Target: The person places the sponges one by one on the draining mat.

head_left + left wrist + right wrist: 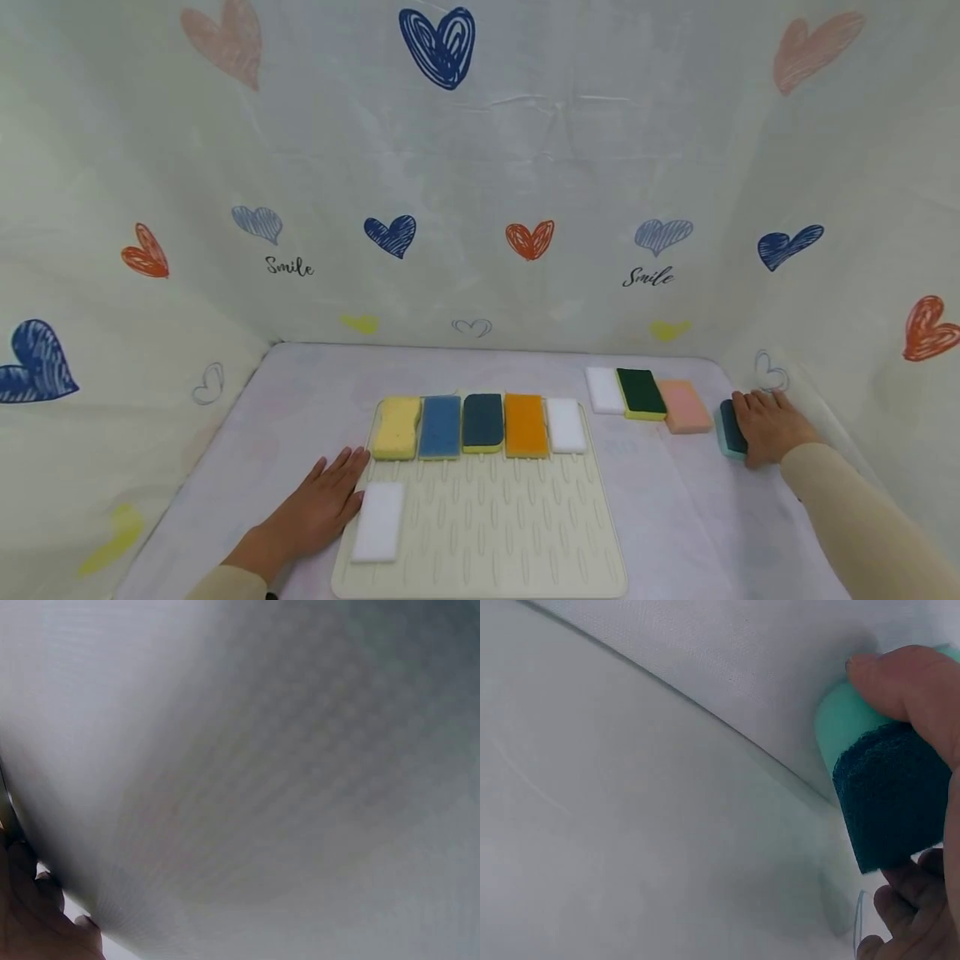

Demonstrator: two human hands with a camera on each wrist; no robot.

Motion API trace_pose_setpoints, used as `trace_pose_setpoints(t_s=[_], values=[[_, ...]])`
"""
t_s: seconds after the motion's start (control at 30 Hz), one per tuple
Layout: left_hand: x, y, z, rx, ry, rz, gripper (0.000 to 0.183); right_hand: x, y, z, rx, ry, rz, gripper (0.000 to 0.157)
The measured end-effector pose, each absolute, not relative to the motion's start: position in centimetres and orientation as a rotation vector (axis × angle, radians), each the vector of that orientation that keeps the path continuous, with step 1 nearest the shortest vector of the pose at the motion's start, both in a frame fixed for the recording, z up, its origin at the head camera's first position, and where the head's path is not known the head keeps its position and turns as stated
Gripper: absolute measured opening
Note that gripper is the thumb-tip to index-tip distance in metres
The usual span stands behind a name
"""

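At the far right of the table, my right hand [771,425] grips a teal sponge with a dark scouring side [729,429]. In the right wrist view the thumb presses one edge of that sponge [892,787], with the fingers round the opposite side. My left hand [318,504] lies flat with its fingers extended, at the left edge of a cream ridged tray [517,533]. Near its thumb, a white sponge [378,522] lies on the tray. Only part of the left hand [45,915] shows in the left wrist view.
Along the tray's back edge stands a row: yellow sponge [397,427], blue sponge [439,427], dark-topped sponge [483,421], orange sponge [527,425] and white sponge [566,425]. Right of the tray lie another white sponge [603,390], a green-topped sponge [641,393] and a pink sponge [685,407].
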State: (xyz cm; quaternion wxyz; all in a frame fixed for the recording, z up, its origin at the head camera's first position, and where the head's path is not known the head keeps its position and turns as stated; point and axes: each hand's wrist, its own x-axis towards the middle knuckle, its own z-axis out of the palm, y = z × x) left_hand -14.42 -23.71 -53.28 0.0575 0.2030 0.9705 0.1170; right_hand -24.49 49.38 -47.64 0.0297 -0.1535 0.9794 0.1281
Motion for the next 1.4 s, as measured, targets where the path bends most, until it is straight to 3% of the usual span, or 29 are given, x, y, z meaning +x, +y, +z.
trace_pose_setpoints(t_s=[0.17,0.43,0.7,1.1,1.4], values=[[-14.1,-23.8,-53.0,0.614,2.943,0.376,0.062,-24.8,48.8,-47.2,-0.567,3.139,0.424,0.074],[-13.8,-23.9,-52.8,0.602,2.956,0.357,0.062,-25.0,46.6,-46.6,-0.482,3.143,0.480,0.083],[-14.0,-23.8,-53.1,0.622,2.967,0.355,0.061,-24.1,44.4,-45.5,-0.481,3.198,0.561,0.103],[-14.3,-23.8,-53.1,0.612,2.940,0.356,0.063,-23.0,41.3,-44.6,-0.567,3.259,0.728,0.099],[-14.3,-23.5,-52.7,0.611,2.937,0.375,0.062,-21.4,40.2,-43.8,-0.628,3.321,0.765,0.105]])
